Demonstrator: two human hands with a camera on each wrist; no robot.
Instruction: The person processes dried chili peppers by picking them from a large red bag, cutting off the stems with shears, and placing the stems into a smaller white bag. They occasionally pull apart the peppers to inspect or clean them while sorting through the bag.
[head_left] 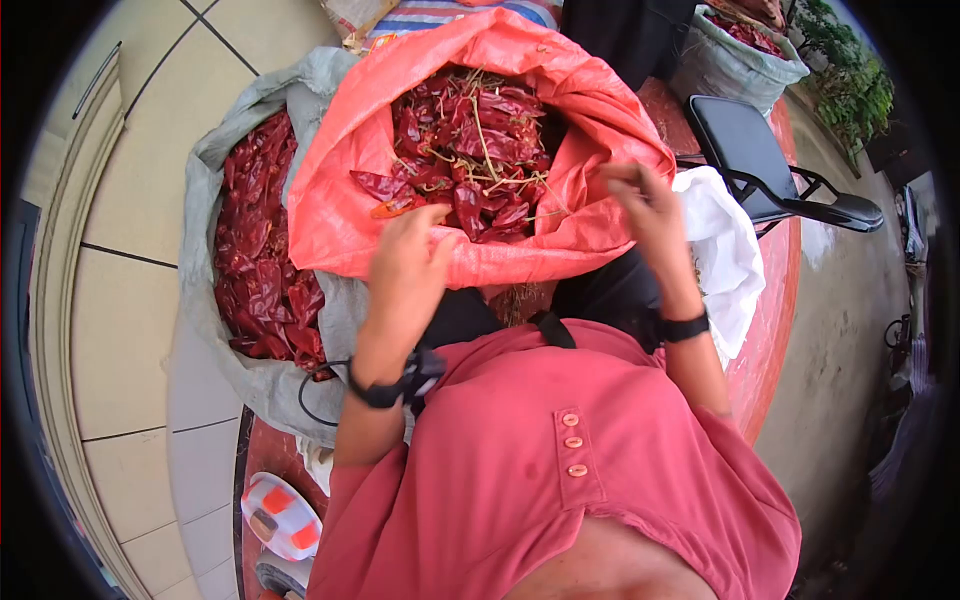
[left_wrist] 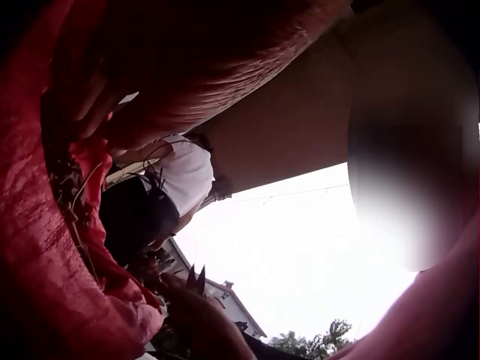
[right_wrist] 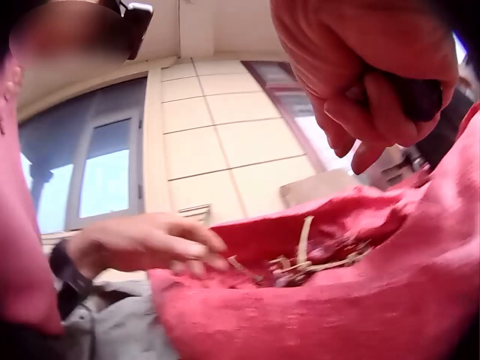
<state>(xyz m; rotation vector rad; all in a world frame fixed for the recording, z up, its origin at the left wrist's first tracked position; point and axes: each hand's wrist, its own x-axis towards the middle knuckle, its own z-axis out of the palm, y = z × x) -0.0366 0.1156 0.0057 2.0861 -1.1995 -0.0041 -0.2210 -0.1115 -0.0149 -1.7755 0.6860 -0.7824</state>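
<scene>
Dried red chilies with pale stems (head_left: 480, 140) fill a red woven sack (head_left: 330, 190) between the person's knees. At its near left rim hovers the left hand (head_left: 405, 270), fingers relaxed; in the right wrist view the left hand (right_wrist: 154, 244) appears with nothing in it. The right hand (head_left: 648, 215) is raised over the sack's right side. Its fingers curl round a black handle (right_wrist: 412, 94) in the right wrist view. Two dark pointed blades (left_wrist: 196, 279) stand out by the right hand (left_wrist: 202, 319) in the left wrist view, so the tool looks like scissors.
A grey sack (head_left: 210, 230) of red chilies leans on the left. White sack (head_left: 725, 250) and black chair (head_left: 745, 140) stand to the right. Another filled sack (head_left: 730, 75) is farther back. A red-and-white dish (head_left: 290, 515) lies at lower left. Another person (left_wrist: 184, 176) is opposite.
</scene>
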